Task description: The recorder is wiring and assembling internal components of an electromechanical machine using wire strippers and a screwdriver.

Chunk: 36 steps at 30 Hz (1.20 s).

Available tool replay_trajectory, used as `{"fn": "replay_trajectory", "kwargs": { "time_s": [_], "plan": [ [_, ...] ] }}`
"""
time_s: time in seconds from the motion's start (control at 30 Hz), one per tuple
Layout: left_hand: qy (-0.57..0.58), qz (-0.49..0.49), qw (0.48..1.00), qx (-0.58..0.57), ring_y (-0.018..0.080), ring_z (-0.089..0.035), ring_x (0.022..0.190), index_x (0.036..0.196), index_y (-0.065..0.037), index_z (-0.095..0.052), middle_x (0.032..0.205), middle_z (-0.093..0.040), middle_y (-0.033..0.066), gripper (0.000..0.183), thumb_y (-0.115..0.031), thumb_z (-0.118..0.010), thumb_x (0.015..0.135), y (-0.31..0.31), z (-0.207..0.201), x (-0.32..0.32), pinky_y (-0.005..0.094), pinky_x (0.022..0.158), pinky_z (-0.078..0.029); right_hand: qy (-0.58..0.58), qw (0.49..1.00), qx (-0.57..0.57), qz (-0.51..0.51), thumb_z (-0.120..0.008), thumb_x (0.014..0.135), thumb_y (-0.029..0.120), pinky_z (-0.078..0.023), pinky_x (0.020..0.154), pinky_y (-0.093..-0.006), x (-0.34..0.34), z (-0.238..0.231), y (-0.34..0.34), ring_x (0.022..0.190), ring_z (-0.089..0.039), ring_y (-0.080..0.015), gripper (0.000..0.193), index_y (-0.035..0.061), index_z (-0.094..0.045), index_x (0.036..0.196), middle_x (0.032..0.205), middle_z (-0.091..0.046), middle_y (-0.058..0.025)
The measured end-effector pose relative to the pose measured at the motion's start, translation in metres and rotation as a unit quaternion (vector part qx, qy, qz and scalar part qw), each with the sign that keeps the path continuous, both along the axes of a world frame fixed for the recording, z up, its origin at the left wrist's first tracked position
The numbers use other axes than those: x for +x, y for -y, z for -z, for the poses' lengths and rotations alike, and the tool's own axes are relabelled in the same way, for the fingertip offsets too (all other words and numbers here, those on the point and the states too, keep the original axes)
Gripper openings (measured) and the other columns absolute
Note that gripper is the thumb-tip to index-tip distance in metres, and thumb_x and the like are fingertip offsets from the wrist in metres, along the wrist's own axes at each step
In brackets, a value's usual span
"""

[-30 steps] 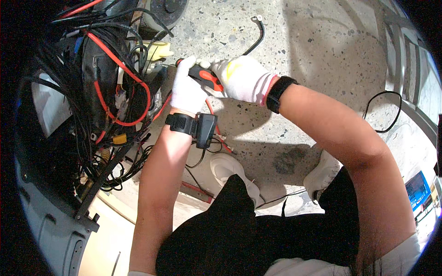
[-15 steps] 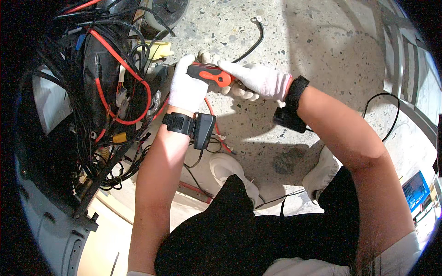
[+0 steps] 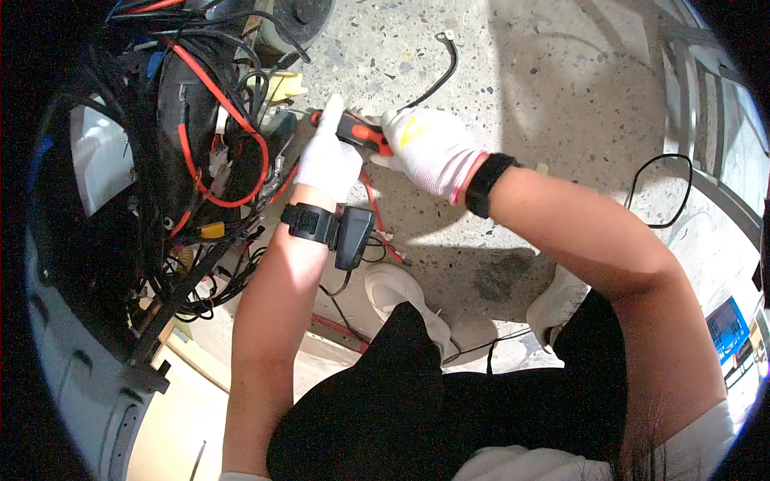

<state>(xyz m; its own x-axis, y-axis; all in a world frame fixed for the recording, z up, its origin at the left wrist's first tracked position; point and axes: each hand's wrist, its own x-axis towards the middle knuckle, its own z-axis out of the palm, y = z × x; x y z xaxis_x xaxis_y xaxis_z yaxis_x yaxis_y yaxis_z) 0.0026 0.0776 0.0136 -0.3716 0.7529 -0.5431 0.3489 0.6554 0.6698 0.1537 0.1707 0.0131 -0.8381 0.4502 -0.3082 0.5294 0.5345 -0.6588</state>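
Two gloved hands on red-black hand tool [image 3: 358,130], upper centre. Right hand [image 3: 429,148] wraps handle; left hand [image 3: 329,156] grips tip end. Tool axis horizontal, pointing left at wiring bundle [image 3: 200,144]; left hand nearer.

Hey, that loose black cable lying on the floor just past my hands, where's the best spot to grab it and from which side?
Probably its curved middle: the black cable lies flat on the bare speckled floor, clear of the wire tangle. Come from above with the right hand, which is nearest. The pale connector end looks small and harder to pinch.
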Motion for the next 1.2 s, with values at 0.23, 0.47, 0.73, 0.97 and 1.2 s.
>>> {"fn": "replay_trajectory", "kwargs": {
  "time_s": [0.23,0.47,0.73,0.97,1.2],
  "plan": [
    [-0.015,-0.061,0.997,-0.05,0.0175,-0.056,0.076,0.101,-0.002,-0.062,0.087,-0.062,0.0072,0.016,-0.012,-0.06,0.089,-0.01,0.002,-0.001,0.0306,0.074,-0.048,-0.142,0.967,-0.209,-0.025,-0.075,0.076,0.045,-0.051,0.076,-0.0411,0.014,0.002,-0.016,0.085,-0.066,-0.0379,0.055,0.001,-0.065,0.107,0.088,-0.068,-0.0209],
    [0.387,-0.408,0.82,0.105,0.0176,-0.059,0.083,0.095,-0.003,-0.058,0.089,-0.059,0.0056,0.013,-0.015,-0.058,0.092,-0.008,0.007,0.008,0.0327,0.089,-0.05,0.056,0.861,-0.505,-0.021,-0.062,0.091,0.036,-0.051,0.066,-0.0272,0.017,0.001,-0.062,0.068,-0.063,-0.0154,0.038,-0.0002,-0.065,0.102,0.077,-0.065,-0.0078],
    [0.553,-0.512,0.572,0.324,0.0215,-0.063,0.084,0.101,0.004,-0.056,0.096,-0.064,0.0136,0.022,0.001,-0.049,0.08,-0.016,0.028,0.026,0.0425,0.1,-0.048,0.123,0.935,-0.329,-0.034,-0.06,0.09,0.047,-0.05,0.085,-0.0376,-0.001,-0.011,-0.08,0.101,-0.064,-0.0298,0.051,-0.0024,-0.067,0.102,0.104,-0.067,-0.0225],
    [0.555,-0.572,0.494,0.347,0.0268,-0.061,0.108,0.128,0.0,-0.05,0.129,-0.055,0.0195,0.052,-0.006,-0.047,0.076,-0.029,0.032,0.033,0.0489,0.106,-0.043,0.147,0.889,-0.428,-0.065,-0.06,0.078,0.07,-0.048,0.083,-0.0355,-0.017,-0.004,-0.073,0.09,-0.064,-0.0255,0.07,0.007,-0.069,0.107,0.098,-0.068,-0.0174],
    [0.436,-0.566,0.668,0.21,0.0227,-0.062,0.09,0.104,-0.005,-0.058,0.105,-0.062,0.0109,0.032,-0.034,-0.059,0.091,-0.022,0.014,0.033,0.0393,0.081,-0.052,0.039,0.982,-0.144,-0.118,-0.06,0.082,0.058,-0.052,0.074,-0.0452,-0.009,-0.007,-0.051,0.088,-0.065,-0.0382,0.061,0.0019,-0.064,0.104,0.085,-0.068,-0.0224]
  ]
}}
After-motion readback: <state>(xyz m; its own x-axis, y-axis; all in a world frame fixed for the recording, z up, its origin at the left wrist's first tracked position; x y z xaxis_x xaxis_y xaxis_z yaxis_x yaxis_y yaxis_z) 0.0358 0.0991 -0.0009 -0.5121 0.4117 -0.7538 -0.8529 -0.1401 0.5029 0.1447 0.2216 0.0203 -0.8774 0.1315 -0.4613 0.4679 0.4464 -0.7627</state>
